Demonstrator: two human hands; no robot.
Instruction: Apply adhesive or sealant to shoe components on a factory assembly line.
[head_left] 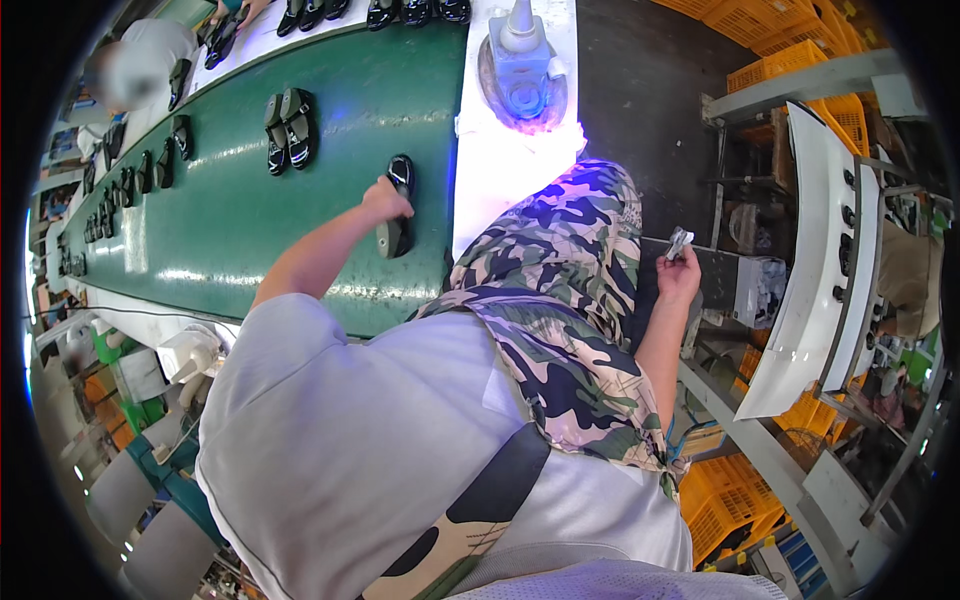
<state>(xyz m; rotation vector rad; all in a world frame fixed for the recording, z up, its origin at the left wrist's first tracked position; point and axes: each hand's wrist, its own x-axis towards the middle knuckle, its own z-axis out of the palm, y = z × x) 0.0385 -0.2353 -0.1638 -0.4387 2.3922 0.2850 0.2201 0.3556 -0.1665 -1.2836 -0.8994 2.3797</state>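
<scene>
My left hand [385, 200] is closed round the middle of a glossy black shoe [400, 170] on the green work surface [350, 230]. The toe of this shoe points away from me, and its grey-beige insole shows at the heel. Out to my right, beside my camouflage-covered legs, my right hand [679, 277] pinches a small crumpled whitish-grey piece [679, 243]; its exact kind is too small to make out. Farther left on the green surface lies a pair of black strapped shoes [290, 130], side by side.
A blue machine with a white cone top [520, 70] stands on the white ledge [487, 190], glowing violet at its base. More black shoes [144, 172] line the far left. A co-worker's hands [240, 12] hold a shoe at top left. Orange crates [725, 500] and a white rack shelf [800, 330] stand right.
</scene>
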